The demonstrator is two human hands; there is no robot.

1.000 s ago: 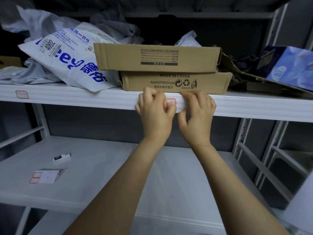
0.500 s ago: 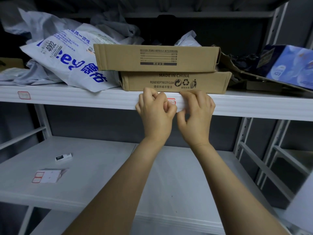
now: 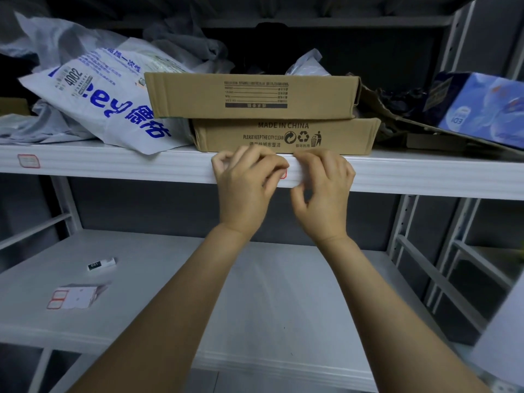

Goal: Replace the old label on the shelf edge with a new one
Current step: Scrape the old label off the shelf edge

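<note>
A red-bordered label is stuck on the front of the white shelf edge; only its right corner shows. My left hand lies over the rest of it, fingers curled with the tips at the label. Just to the right, my right hand has bent fingers touching the shelf edge and its thumb held apart below. Whether the label is lifted off the metal is hidden. A sheet of red-bordered labels lies on the lower shelf at the left.
Two stacked cardboard boxes sit right above my hands. A white printed bag lies to their left, a blue box to the right. Another label is on the far left of the edge. A small white item lies on the lower shelf.
Both hands stay at the same spot on the shelf edge. My left hand's fingers have shifted slightly right, so less of the label shows now.
</note>
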